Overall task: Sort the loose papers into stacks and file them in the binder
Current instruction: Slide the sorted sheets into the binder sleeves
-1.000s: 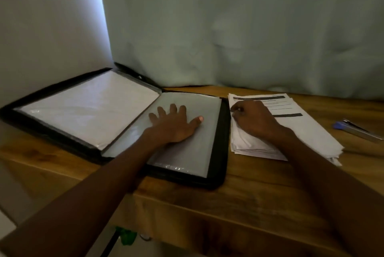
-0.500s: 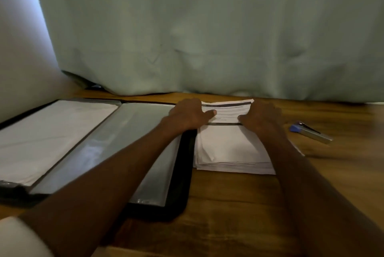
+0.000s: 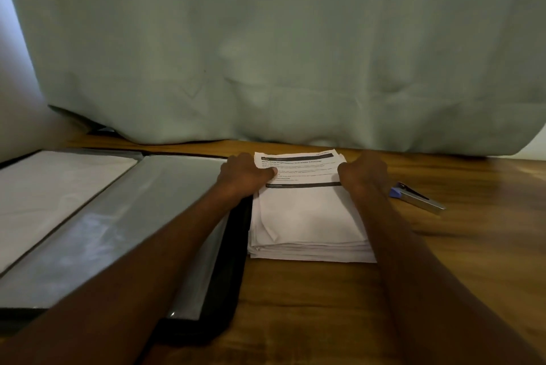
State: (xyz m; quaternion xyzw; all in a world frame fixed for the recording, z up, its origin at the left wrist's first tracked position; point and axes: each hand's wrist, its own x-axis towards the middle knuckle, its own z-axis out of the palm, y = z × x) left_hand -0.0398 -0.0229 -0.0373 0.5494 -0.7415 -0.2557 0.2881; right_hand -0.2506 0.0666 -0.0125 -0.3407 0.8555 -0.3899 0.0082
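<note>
On the paper stack (image 3: 307,217) — both hands apparently gripping.

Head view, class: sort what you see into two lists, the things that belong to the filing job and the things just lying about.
Belongs to the job:
- stack of loose papers
- open binder with clear sleeves
- left hand and right hand, each gripping the top sheets

Just lying about:
- blue stapler, right of the stack
- green curtain
- wooden table

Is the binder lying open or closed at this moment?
Open. The binder lies flat on the table, two clear-sleeved pages spread side by side.
</note>
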